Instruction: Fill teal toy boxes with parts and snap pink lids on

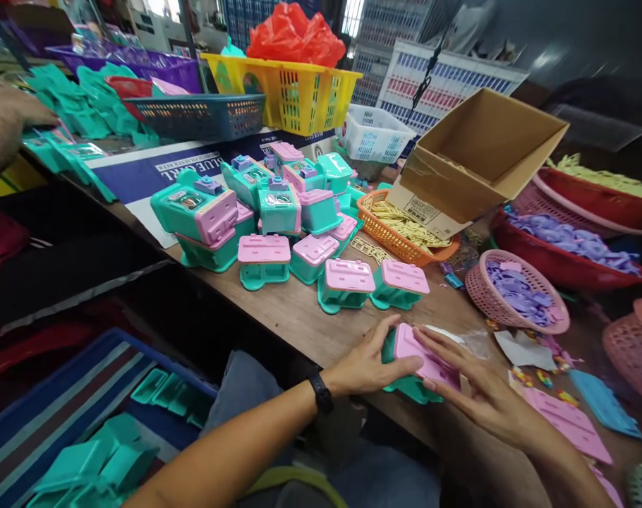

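Observation:
A teal plastic toy box with a pink lid (408,342) lies at the front edge of the wooden table, between my two hands. My left hand (364,363) grips its left end, thumb on the pink top and fingers around the far side. Across the right part of the lid rests my right hand (477,388), fingers and thumb holding the box. Just beyond stand similar pink-topped teal boxes (347,276), some with purple parts, in a row and a stacked heap (279,204). The box's underside is hidden.
An orange basket (371,226) of yellow pieces sits beside a tilted cardboard box (458,169). Pink basket (474,289) with purple parts, pink panels (564,420) and a blue piece (604,402) lie right. Lower left, a crate (14,437) holds teal parts. Another person's hand (8,116) is far left.

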The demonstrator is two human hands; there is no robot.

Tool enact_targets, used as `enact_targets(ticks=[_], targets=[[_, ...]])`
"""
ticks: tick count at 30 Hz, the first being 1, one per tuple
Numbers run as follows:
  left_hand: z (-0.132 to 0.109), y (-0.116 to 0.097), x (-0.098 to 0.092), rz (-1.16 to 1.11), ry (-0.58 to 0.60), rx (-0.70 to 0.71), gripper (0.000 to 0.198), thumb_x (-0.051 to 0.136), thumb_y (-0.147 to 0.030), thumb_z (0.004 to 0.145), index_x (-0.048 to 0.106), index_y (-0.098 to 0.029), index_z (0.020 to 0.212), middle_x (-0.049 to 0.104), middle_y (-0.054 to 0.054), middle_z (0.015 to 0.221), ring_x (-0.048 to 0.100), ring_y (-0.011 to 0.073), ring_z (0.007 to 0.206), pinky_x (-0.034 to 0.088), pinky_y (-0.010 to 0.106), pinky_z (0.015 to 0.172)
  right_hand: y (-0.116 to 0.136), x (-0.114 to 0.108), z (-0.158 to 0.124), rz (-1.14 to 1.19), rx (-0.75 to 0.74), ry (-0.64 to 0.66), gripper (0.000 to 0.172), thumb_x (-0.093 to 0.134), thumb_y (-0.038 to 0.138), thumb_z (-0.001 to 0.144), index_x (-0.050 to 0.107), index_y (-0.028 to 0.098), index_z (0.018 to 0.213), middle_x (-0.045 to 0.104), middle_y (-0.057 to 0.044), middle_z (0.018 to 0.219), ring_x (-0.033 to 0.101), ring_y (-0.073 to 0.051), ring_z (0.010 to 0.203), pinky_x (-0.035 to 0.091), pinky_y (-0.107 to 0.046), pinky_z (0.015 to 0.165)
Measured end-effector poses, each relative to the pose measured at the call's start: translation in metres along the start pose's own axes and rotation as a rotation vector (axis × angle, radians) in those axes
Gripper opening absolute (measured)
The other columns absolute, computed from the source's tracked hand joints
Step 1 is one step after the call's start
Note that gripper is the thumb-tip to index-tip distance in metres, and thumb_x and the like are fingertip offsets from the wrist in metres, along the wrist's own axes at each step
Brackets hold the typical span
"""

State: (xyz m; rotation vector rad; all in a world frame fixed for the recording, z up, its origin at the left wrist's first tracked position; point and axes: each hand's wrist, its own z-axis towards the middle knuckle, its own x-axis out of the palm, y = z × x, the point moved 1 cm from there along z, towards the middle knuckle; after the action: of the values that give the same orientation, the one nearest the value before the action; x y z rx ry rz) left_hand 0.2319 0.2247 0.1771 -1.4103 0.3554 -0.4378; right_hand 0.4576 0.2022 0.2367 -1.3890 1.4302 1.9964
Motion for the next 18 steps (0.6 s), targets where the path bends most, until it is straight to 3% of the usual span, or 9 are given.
enact_targets(ticks=[3,6,11,13,16,18], targets=[[-0.001,0.002,0.009,0.028,-0.092,0.022,0.052,0.062,-0.031,0.094,0.046,-0.018,0.142,0.054,0.014,0.146,0.049,0.0245,0.14,0.037,0.046,0.123,-0.001,0.01,-0.005,-0.01,-0.015,-0.041,0.058,0.058,0.051,0.103,0.043,0.034,0.156,0.04,-0.007,0.16,0.035,-0.028,0.149,0.035,-0.05,0.121],[-0.001,0.004,0.013,0.042,-0.095,0.023,0.049,0.062,-0.028,0.094,0.047,-0.018,0.14,0.056,0.014,0.144,0.051,0.0251,0.137,0.039,0.048,0.122,0.001,0.019,-0.009,-0.028,-0.033,-0.107,0.057,0.052,0.047,0.106,0.036,0.035,0.159,0.033,-0.006,0.163,0.028,-0.027,0.151,0.034,-0.052,0.121],[-0.006,0.008,0.014,0.036,-0.096,-0.032,0.069,0.065,-0.034,0.093,0.034,-0.018,0.152,0.046,0.016,0.156,0.045,0.0269,0.145,0.035,0.05,0.125,0.004,0.031,-0.008,-0.076,-0.01,-0.221,0.055,0.055,0.049,0.103,0.045,0.034,0.155,0.041,-0.008,0.159,0.036,-0.032,0.147,0.041,-0.054,0.117],[-0.013,0.008,0.009,0.074,-0.112,-0.031,0.075,0.064,-0.038,0.093,0.029,-0.017,0.156,0.042,0.017,0.16,0.041,0.028,0.149,0.033,0.051,0.126,-0.003,0.041,-0.012,-0.12,0.049,-0.371,0.066,0.06,0.058,0.098,0.042,0.034,0.157,0.045,-0.01,0.157,0.043,-0.036,0.143,0.047,-0.056,0.112],[-0.034,-0.011,-0.011,0.158,-0.219,0.05,0.071,0.067,-0.042,0.091,0.039,-0.019,0.153,0.049,0.016,0.154,0.046,0.0301,0.144,0.038,0.052,0.123,-0.027,0.063,-0.029,-0.127,0.225,-0.635,0.097,0.067,0.071,0.084,0.027,0.032,0.163,0.052,-0.014,0.151,0.057,-0.042,0.129,0.059,-0.06,0.096],[-0.056,-0.04,-0.03,0.129,-0.215,0.129,0.055,0.068,-0.047,0.091,0.057,-0.021,0.139,0.064,0.013,0.133,0.061,0.028,0.124,0.049,0.046,0.111,-0.051,0.079,-0.043,-0.057,0.338,-0.693,0.098,0.072,0.066,0.078,0.031,0.034,0.161,0.063,-0.011,0.139,0.066,-0.041,0.116,0.064,-0.054,0.085]])
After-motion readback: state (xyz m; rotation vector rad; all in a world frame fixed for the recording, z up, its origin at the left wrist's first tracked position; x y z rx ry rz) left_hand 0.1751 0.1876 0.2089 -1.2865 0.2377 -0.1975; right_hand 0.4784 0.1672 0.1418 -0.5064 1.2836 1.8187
